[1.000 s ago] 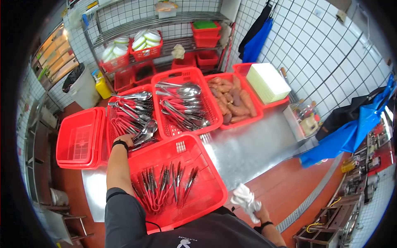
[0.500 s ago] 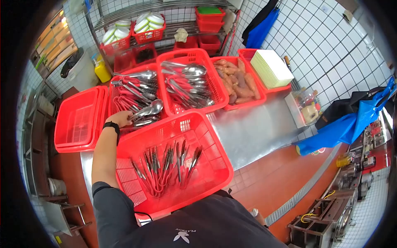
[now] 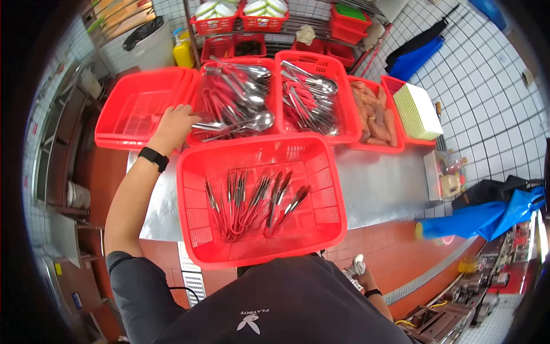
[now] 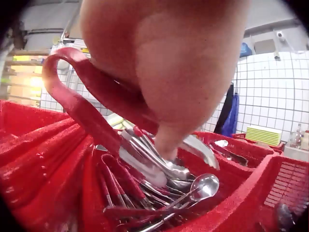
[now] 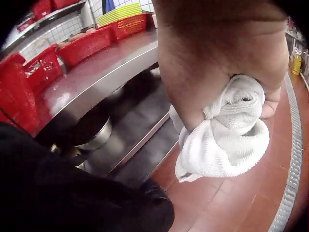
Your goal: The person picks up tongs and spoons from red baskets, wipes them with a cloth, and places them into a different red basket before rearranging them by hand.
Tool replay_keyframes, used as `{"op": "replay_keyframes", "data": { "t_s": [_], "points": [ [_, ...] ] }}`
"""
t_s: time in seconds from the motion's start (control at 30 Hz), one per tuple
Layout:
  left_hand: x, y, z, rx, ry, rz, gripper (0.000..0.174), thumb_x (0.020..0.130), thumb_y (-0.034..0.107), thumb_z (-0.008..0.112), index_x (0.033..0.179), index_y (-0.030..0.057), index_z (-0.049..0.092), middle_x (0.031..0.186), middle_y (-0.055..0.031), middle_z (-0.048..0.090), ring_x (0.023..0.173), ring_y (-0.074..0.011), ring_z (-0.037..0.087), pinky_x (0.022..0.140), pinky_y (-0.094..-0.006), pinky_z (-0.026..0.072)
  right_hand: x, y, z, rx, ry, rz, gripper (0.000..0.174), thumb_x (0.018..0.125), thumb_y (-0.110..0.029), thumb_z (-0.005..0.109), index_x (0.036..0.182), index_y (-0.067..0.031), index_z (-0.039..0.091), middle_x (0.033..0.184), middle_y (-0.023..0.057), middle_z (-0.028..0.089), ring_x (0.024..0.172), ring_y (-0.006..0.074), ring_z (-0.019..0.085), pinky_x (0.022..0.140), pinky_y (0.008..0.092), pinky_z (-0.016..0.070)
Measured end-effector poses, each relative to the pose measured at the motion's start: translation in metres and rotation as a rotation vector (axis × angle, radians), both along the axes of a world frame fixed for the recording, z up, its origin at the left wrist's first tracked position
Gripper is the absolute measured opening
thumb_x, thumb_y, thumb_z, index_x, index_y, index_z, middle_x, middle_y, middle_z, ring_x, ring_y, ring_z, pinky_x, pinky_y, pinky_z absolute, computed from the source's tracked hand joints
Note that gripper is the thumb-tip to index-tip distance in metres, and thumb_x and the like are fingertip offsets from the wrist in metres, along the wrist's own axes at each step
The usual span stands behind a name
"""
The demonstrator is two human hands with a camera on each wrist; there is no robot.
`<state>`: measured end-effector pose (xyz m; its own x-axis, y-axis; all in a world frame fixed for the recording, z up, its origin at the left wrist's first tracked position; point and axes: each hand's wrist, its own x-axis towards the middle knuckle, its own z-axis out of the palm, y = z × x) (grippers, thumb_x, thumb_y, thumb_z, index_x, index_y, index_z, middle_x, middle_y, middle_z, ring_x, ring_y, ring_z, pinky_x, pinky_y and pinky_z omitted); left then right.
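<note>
My left hand (image 3: pixel 175 126) grips a pair of red-handled tongs (image 4: pixel 79 113) at the left edge of a red basket. In the left wrist view the tongs' bent red end shows beside the hand, and their metal part overlaps the utensils below. That basket is piled with tongs and metal spoons (image 4: pixel 205 187). Down at the person's right side, my right hand (image 5: pixel 219 53) holds a bunched white cloth (image 5: pixel 222 150). Nearest the body stands a large red basket (image 3: pixel 192 218), where several red-handled tongs (image 3: pixel 240 209) lie in a row.
Stacked red baskets (image 3: pixel 123 112) stand at the left. Rightward come a second utensil basket (image 3: pixel 349 109), a red tray of sausage-shaped brown food (image 3: pixel 375 117) and a stack of pale trays (image 3: pixel 421 112). All this is on a steel table (image 3: pixel 389 189). Blue aprons (image 3: pixel 487 223) hang at the right.
The left hand has risen from among the utensils and moved left with the tongs. The head view has turned, shifting the baskets. The right hand keeps hold of the cloth.
</note>
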<state>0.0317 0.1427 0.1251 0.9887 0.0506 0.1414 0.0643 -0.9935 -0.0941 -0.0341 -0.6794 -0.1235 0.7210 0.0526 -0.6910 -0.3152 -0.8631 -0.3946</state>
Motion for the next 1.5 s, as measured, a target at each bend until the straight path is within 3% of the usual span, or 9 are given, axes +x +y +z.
{"op": "replay_keyframes", "data": {
  "t_s": [0.1,0.2,0.27,0.4,0.6,0.73,1.07,1.23,1.5],
  "points": [
    [-0.02,-0.005,0.005,0.167,-0.008,-0.009,0.037,0.071,0.011,0.072,0.107,0.0172,0.07,0.097,-0.0039,0.059,0.098,-0.0234,0.057,0.081,-0.0381,0.0451,0.027,-0.007,-0.019,0.077,-0.26,0.199,0.064,0.071,-0.003,0.078,0.13,-0.0006,0.051,0.114,0.0127,0.066,0.111,0.0287,0.061,0.095,0.0391,0.0478],
    [-0.045,-0.057,0.013,0.033,-0.301,0.064,0.033,0.073,0.014,0.072,0.106,0.0155,0.07,0.093,-0.0045,0.058,0.096,-0.0235,0.058,0.078,-0.0385,0.0451,0.093,-0.001,0.003,0.533,-0.177,-0.55,0.044,0.086,-0.012,0.069,0.126,-0.0015,0.054,0.112,0.0089,0.066,0.102,0.0221,0.064,0.086,0.0353,0.0537],
    [-0.058,-0.092,0.02,-0.03,-0.301,0.041,0.034,0.075,0.018,0.073,0.109,0.0145,0.068,0.091,-0.0055,0.057,0.089,-0.024,0.058,0.076,-0.0387,0.0451,0.132,0.072,0.1,0.855,-0.098,-0.863,0.033,0.095,-0.018,0.062,0.124,-0.0039,0.055,0.111,0.0073,0.067,0.098,0.0183,0.066,0.078,0.0315,0.0572],
    [-0.066,-0.152,0.036,-0.209,-0.345,-0.041,0.04,0.076,0.02,0.075,0.114,0.0103,0.065,0.094,-0.0076,0.061,0.082,-0.0263,0.06,0.072,-0.0396,0.0448,0.169,0.177,0.209,1.3,-0.164,-0.41,0.058,0.098,-0.031,0.053,0.143,0.0027,0.038,0.139,0.0152,0.053,0.128,0.0298,0.052,0.109,0.0427,0.0395],
    [-0.044,-0.243,0.02,-0.522,-0.364,-0.19,0.037,0.077,0.015,0.069,0.113,0.0097,0.062,0.092,-0.0073,0.061,0.084,-0.0274,0.062,0.073,-0.0419,0.0439,0.12,0.338,0.228,1.665,0.356,0.206,0.082,0.087,-0.041,0.065,0.15,-0.0052,0.026,0.149,0.0103,0.04,0.139,0.0292,0.035,0.111,0.0499,0.0335],
    [-0.053,-0.284,0.005,-0.633,-0.37,-0.172,0.045,0.078,0.009,0.062,0.123,0.0062,0.057,0.087,-0.0099,0.055,0.078,-0.0301,0.059,0.07,-0.0427,0.045,0.104,0.364,0.192,1.577,0.445,-0.159,0.064,0.09,-0.026,0.066,0.144,-0.0049,0.038,0.134,0.0087,0.055,0.123,0.0242,0.054,0.104,0.0389,0.0428],
    [-0.061,-0.303,-0.017,-0.595,-0.155,-0.191,0.065,0.076,0.025,0.075,0.137,0.017,0.053,0.103,-0.011,0.05,0.084,-0.0259,0.057,0.071,-0.0391,0.0468,0.104,0.342,0.165,1.58,0.493,-0.407,0.045,0.091,-0.012,0.063,0.133,-0.0042,0.048,0.124,0.0084,0.062,0.114,0.0235,0.06,0.103,0.0383,0.046],
    [-0.065,-0.304,-0.024,-0.595,-0.088,-0.24,0.076,0.079,0.029,0.074,0.147,0.0226,0.041,0.139,-0.0241,0.037,0.115,-0.0397,0.054,0.088,-0.0428,0.0484,0.11,0.332,0.162,1.469,0.428,-0.412,0.047,0.088,-0.006,0.06,0.133,-0.0044,0.048,0.125,0.0096,0.061,0.114,0.0241,0.06,0.097,0.0411,0.0511],
    [-0.075,-0.335,-0.022,-1.112,0.204,-0.124,0.086,0.086,0.03,0.066,0.156,0.0194,0.018,0.146,-0.0369,0.02,0.12,-0.0535,0.049,0.1,-0.0442,0.046,0.099,0.335,0.184,1.579,0.46,-0.538,0.049,0.093,-0.014,0.057,0.139,-0.0044,0.042,0.13,0.0118,0.058,0.119,0.0261,0.058,0.102,0.0419,0.0481]
  ]
}}
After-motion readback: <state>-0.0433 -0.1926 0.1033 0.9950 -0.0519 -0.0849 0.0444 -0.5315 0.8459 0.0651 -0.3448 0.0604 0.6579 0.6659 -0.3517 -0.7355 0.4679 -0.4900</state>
